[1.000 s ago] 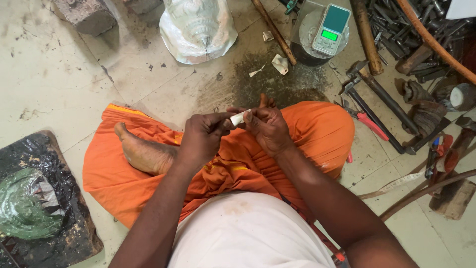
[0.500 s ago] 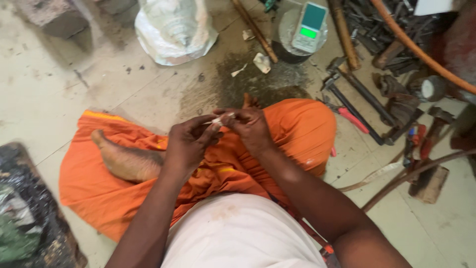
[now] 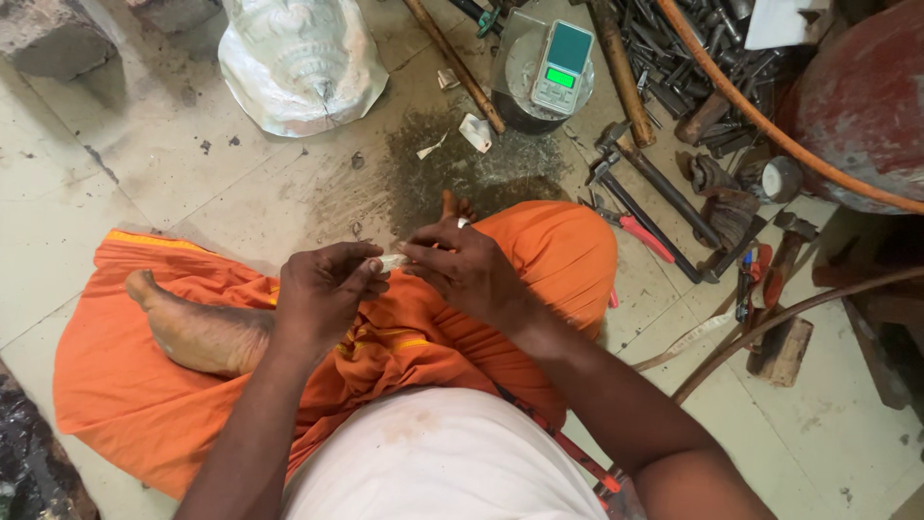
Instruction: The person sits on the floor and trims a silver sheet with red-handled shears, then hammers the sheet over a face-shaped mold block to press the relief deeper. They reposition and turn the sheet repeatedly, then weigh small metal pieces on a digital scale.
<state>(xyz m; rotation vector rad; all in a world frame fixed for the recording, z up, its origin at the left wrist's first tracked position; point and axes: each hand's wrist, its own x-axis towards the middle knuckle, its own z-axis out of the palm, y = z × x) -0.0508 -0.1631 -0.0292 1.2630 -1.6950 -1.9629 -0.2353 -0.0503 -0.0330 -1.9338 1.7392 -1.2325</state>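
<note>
I sit cross-legged on the floor in an orange cloth [image 3: 539,260]. My left hand [image 3: 322,294] and my right hand [image 3: 462,270] meet above my lap. Both pinch a small whitish piece [image 3: 390,261] between their fingertips. The piece is mostly hidden by my fingers, so its shape is unclear. My bare foot [image 3: 197,332] lies below my left hand.
An embossed silver metal sheet [image 3: 298,58] lies on the floor ahead. A small digital scale [image 3: 563,67] with a lit green display sits on a round stand. Hammers, pliers [image 3: 630,231], rods and an orange hose [image 3: 770,125] crowd the right side. A stone block [image 3: 48,39] sits far left.
The view has swung and drawn closer. My hands stay joined on the small piece above my lap, with the fingers shifted slightly.
</note>
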